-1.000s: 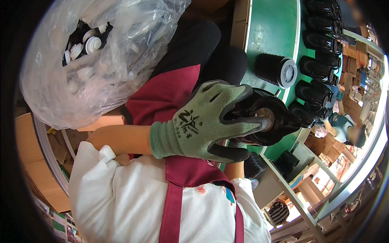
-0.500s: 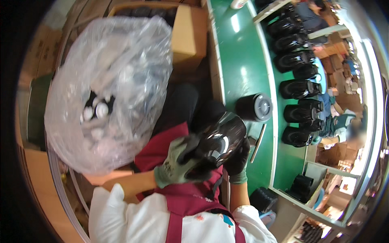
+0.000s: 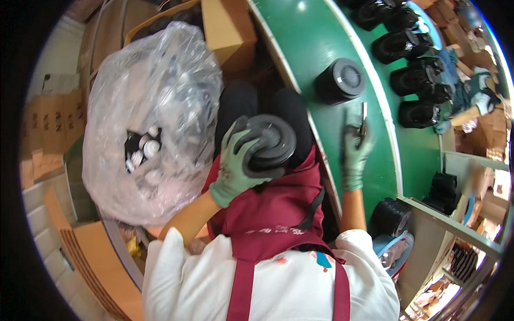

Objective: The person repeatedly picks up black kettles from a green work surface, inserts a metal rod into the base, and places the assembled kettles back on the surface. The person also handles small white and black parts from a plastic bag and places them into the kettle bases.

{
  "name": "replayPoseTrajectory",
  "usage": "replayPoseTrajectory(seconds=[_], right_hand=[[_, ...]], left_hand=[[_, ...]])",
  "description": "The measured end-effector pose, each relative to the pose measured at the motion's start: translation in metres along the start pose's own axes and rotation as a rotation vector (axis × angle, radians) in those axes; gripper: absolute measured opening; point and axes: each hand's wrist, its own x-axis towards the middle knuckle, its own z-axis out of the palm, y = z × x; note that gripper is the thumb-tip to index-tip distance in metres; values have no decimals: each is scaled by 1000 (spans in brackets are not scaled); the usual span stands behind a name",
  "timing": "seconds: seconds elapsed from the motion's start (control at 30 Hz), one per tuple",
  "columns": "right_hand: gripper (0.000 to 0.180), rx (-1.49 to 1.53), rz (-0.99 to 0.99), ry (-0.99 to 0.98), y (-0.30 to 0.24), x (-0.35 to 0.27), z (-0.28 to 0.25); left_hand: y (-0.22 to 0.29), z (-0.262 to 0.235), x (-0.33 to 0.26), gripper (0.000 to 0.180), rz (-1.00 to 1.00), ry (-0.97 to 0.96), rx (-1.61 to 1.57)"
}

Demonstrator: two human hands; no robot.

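My left hand [image 3: 233,171], in a green glove, grips a black round part [image 3: 270,143] with stepped rims and holds it over my lap against a dark red apron. My right hand [image 3: 354,155], also gloved, reaches onto the green conveyor belt [image 3: 321,43], its fingers closed around a small tool [image 3: 363,119] with a metal blade. A black cylindrical part [image 3: 340,80] stands on the belt just beyond that hand, apart from it.
A big clear plastic bag [image 3: 160,85] of small black and white pieces sits at my left. Cardboard boxes [image 3: 225,27] stand behind it. Several black parts [image 3: 412,80] line the belt's far side, where another person's gloved hand [image 3: 484,101] works. Black discs [image 3: 390,216] are stacked at lower right.
My right hand has left the black round part and moved right onto the green belt, to the small tool. My left hand now holds the part alone.
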Motion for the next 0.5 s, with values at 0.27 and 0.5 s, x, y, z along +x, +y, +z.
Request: replayPoseTrajectory(seconds=[0.27, 0.5], right_hand=[[44, 332, 634, -187, 143, -28, -19], [47, 532, 236, -725, -93, 13, -29]], left_hand=[[-6, 22, -18, 118, -142, 40, 8], [13, 4, -20, 115, -285, -38, -256]])
